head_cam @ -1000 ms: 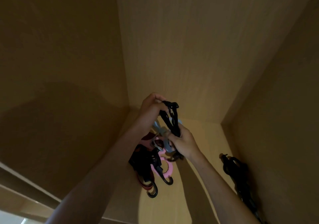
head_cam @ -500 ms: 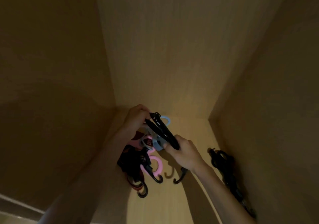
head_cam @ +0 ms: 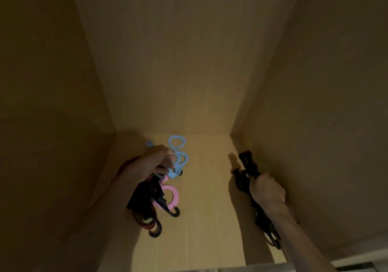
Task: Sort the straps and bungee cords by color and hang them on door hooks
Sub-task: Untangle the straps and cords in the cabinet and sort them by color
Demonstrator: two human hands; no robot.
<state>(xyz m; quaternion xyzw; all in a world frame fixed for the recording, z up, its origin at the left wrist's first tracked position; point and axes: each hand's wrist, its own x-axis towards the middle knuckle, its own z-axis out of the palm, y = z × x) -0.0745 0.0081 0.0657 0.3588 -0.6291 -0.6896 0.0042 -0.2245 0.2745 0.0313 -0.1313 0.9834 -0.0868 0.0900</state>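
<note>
since the sorting goes by color, the right hand grips black straps at lower right, apart from the mixed pile, where the left hand closes on a blue strap, lower center.

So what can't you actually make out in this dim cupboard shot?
- Head view: how many cords lie in the mixed pile; the left hand and shadow cover part of it.
- The black straps by the right wall: the right hand and forearm hide their middle.
- Door hooks: none in frame.
</note>
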